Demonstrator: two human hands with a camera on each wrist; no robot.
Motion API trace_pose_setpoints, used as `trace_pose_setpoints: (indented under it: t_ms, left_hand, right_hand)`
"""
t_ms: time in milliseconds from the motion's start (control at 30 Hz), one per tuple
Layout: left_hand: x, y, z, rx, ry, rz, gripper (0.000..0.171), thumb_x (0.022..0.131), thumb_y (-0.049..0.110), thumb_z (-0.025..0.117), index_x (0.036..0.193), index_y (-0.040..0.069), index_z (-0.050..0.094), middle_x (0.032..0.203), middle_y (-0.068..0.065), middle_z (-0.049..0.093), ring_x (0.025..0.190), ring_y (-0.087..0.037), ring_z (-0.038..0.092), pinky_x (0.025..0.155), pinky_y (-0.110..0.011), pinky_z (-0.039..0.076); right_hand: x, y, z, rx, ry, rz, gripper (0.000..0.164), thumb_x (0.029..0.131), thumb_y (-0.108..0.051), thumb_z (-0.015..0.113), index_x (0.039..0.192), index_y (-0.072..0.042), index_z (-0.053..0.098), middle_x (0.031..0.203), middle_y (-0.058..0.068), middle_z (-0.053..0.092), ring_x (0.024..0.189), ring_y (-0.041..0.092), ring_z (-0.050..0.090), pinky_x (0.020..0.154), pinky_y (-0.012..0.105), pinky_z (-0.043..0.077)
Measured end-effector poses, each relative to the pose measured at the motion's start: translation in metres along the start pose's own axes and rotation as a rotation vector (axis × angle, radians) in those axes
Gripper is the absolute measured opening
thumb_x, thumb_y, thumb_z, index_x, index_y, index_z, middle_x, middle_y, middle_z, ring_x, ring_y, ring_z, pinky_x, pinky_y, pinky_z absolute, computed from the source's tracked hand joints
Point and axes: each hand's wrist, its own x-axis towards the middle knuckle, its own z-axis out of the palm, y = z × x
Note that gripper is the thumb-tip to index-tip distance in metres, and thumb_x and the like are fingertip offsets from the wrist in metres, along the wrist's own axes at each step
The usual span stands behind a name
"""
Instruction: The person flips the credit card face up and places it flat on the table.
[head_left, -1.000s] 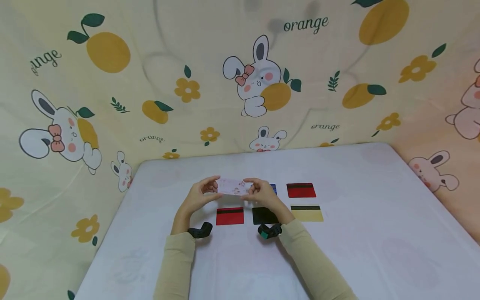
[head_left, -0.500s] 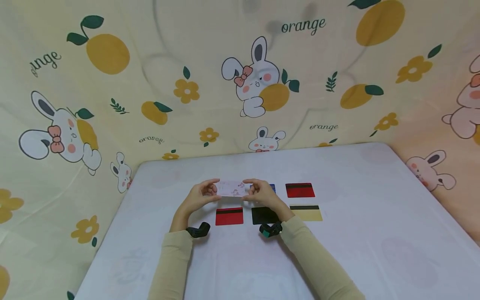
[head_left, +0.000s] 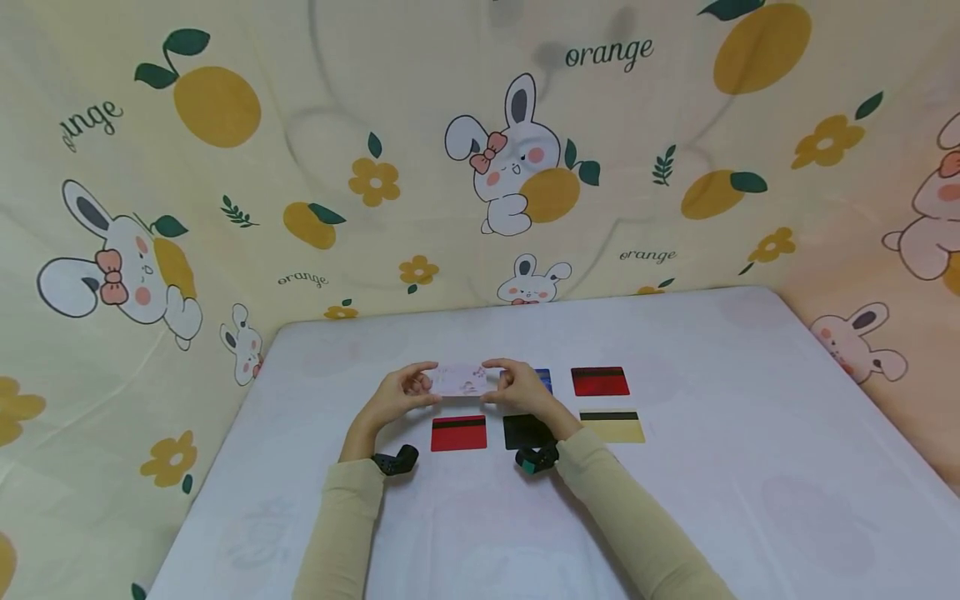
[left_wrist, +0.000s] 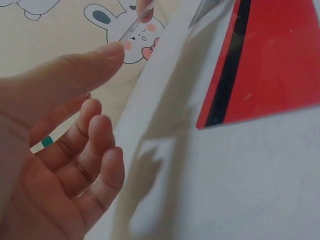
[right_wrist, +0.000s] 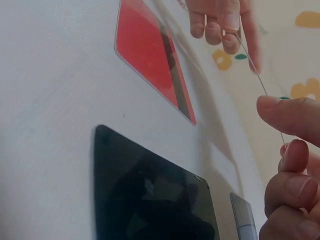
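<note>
Beyond the near red card [head_left: 458,434]: pale card [head_left: 459,381] held up off the tabletop [head_left: 450,533] by the left hand [head_left: 390,396] and the right hand [head_left: 528,392].
Change in the last second: pale card brought slightly closer to the near red card; both grips kept; no shift made out among the cards lying on the tabletop.
Meaning, as judged: a small adjustment only; pale card not yet set down, and no release begun.
Left fingers: pale card's left end pinched between thumb and forefinger at opposite long edges; remaining fingers loosely curled.
Right fingers: right end pinched likewise; remaining fingers curled, their contact with the pale card not told.
Pale card against fingers: spanned between the two pinches, its middle left uncovered; seen nearly edge-on from both wrists.
Other cards, from the near red card: black card [head_left: 519,429] placed just right; gold card [head_left: 615,427] farther right; blue card [head_left: 544,379] beyond and right, partly hidden; far red card [head_left: 600,381] beyond and farther right.
</note>
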Motion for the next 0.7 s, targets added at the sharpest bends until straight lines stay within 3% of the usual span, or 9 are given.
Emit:
trace_pose_setpoints:
  t_ms: [467,700]
  left_hand:
    - [0.0046,-0.0088,0.0001,-0.012,-0.028,-0.009,0.062,0.08,0.007,0.076,0.135,-0.004,0.05,0.079,-0.002,0.052,0.064,-0.005,0.044,0.054,-0.017,0.039]
    - [0.0053,-0.0081,0.001,0.019,-0.038,-0.102,0.061,0.081,0.01,0.076,0.136,0.0,0.051,0.071,0.003,0.05,0.062,-0.007,0.043,0.056,-0.018,0.038]
  right_hand:
    - [0.0058,0.0039,0.0044,0.012,-0.019,0.047,0.062,0.077,-0.007,0.078,0.134,-0.003,0.054,0.05,-0.007,0.041,0.043,0.006,0.032,0.043,0.02,0.026]
    - [0.0081,0.0024,0.0087,0.008,-0.025,0.109,0.061,0.078,-0.008,0.076,0.135,-0.006,0.053,0.048,-0.006,0.04,0.041,0.007,0.032,0.042,0.021,0.028]
